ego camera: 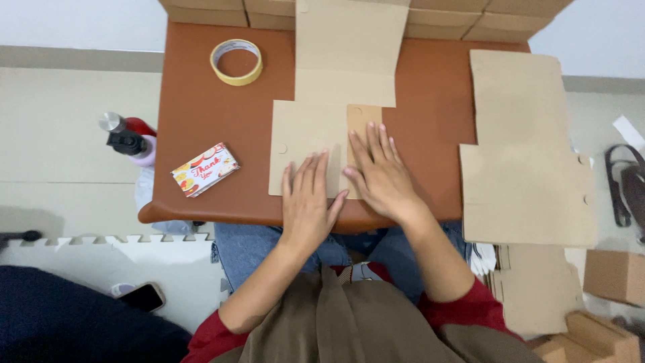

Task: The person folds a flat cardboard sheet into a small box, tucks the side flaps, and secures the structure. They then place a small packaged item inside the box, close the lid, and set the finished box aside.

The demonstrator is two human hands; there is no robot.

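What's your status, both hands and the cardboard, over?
Left hand and right hand flat, pressing the folded cardboard blank. Tape roll and card stack lie clear to the left.

Pretty even, soft overhead light here, nothing blown out. The brown tabletop (201,134) has a mild sheen, and both hands throw only faint shadows on the cardboard. Everything's reasonably sharp, with slight wide-angle stretch and softness toward the corners.
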